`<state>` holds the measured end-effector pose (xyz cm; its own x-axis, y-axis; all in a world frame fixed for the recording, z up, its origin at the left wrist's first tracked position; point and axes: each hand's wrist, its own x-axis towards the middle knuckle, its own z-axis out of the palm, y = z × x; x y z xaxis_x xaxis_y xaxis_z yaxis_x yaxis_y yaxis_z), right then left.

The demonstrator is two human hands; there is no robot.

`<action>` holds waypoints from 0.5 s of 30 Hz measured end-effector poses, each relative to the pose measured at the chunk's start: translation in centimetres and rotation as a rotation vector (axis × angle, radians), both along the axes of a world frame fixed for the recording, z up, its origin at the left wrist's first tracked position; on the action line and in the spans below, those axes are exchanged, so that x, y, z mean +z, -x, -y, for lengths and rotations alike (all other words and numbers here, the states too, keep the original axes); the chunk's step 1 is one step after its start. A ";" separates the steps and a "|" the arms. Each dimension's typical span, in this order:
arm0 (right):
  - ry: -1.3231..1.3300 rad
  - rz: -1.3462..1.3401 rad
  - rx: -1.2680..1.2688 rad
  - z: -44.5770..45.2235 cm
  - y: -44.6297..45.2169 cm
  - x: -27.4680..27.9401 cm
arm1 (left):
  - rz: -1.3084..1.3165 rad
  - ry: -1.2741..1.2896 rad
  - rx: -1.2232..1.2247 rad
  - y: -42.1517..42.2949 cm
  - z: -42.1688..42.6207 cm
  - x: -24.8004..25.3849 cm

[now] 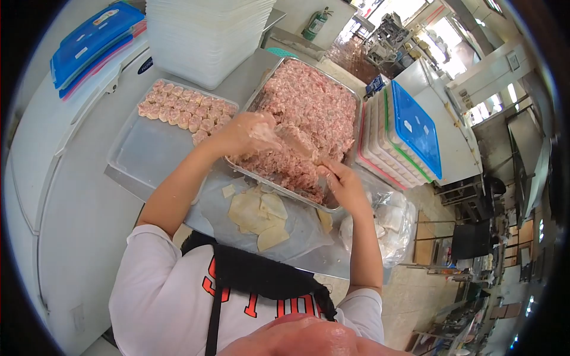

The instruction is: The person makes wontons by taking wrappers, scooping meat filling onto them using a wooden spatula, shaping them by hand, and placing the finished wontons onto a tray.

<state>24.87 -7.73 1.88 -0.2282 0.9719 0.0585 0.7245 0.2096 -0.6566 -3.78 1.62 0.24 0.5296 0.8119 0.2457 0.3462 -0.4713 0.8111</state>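
Observation:
My right hand (347, 185) is closed around the handle of a flat spatula (303, 143), its blade smeared with ground meat and pointing toward my other hand. My left hand (252, 133) is curled over the near left part of the tray, close to the blade; what lies in its fingers is hidden. Beneath both hands is a large metal tray (267, 180) heaped with pink ground meat (314, 89). Thin pale dumpling wrappers (256, 213) lie on a plastic sheet in front of it. Rows of filled dumplings (181, 107) cover the far part of a clear plastic tray (145, 148) at left.
Stacked clear containers (205, 35) stand behind the dumpling tray. Blue lids (98, 35) rest on a white freezer (71, 178) at left. Filled trays under a blue lid (415, 130) are stacked at right, beyond a plastic bag of white rounded things (389, 222) near the table's edge.

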 end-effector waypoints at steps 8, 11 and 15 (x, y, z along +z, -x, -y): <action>-0.211 -0.320 -0.194 -1.1 -0.4 -8.1 | -0.013 0.111 0.496 11.4 -1.3 -1.0; -0.184 -0.324 -0.217 -0.8 -0.8 -7.8 | -0.127 0.003 0.615 15.4 0.4 -2.9; -0.155 -0.351 -0.191 -0.7 -0.8 -7.8 | -0.342 -0.118 0.717 17.7 2.4 -6.8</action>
